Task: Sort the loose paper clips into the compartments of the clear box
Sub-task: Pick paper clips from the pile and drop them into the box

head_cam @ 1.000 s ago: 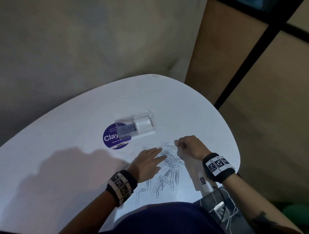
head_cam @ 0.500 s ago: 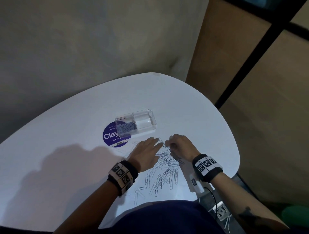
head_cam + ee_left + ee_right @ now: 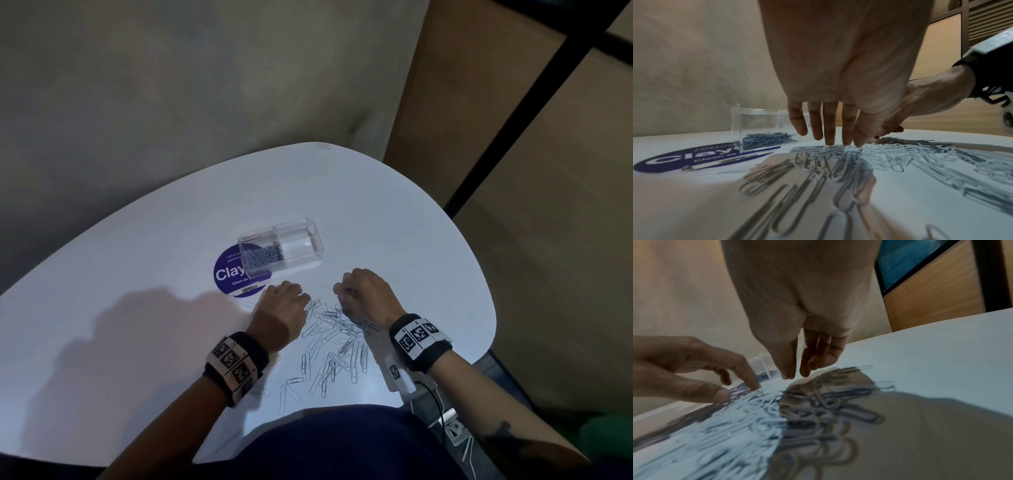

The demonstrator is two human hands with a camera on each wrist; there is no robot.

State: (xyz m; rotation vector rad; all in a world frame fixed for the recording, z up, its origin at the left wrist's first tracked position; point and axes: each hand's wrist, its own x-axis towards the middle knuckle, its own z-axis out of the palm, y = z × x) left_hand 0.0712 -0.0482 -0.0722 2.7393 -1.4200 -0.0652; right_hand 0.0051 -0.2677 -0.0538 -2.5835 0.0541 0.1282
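A clear box (image 3: 301, 246) stands on the white table (image 3: 411, 240). Its left compartment (image 3: 764, 139) holds small grey paper clips; the right one looks empty. Nearer me lies a loose pile of paper clips (image 3: 335, 339) of mixed sizes. My left hand (image 3: 294, 301) is at the pile's far left edge, with straight fingertips (image 3: 828, 141) touching clips. My right hand (image 3: 342, 291) hovers at the pile's far right edge with curled fingers. Its thumb and forefinger (image 3: 795, 375) point down close together, and no clip shows between them.
A round purple sticker (image 3: 226, 274) lies under the box's left end, with a thin dark pin-like object (image 3: 247, 290) on it. The table's rounded edge (image 3: 493, 325) runs close on the right. A white device with cables (image 3: 404, 380) hangs at the near right edge.
My left hand slid left and farther away, from the pile's middle to its far left edge. The right hand shifted a little left, still curled. The box stayed put.
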